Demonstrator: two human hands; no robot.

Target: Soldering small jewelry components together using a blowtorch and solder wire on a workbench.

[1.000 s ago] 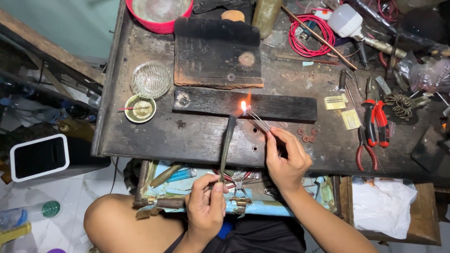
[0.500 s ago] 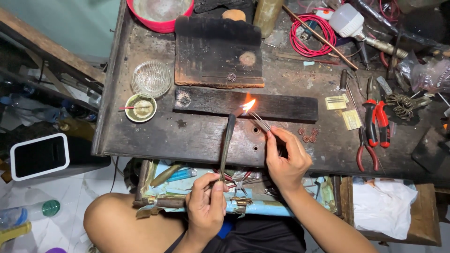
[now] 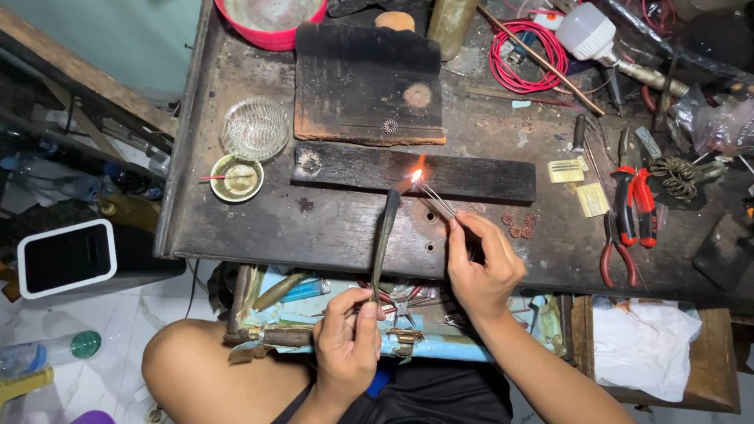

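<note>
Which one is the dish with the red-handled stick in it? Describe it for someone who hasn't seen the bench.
Start at the dark workbench and go to its left end. Just below the clear ribbed glass bowl sits a small round dish with a pale rim and yellowish paste. Unlike the glass bowl, it is opaque, smaller, and has a thin red-handled stick lying across it.

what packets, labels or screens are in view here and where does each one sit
Two small yellow packets: flat rectangles on the workbench, right of the dark wooden strip.
Clear plastic bag: crumpled, at the bench's right edge.
Dark panel with white frame: rounded rectangle, on the floor at left.
</note>
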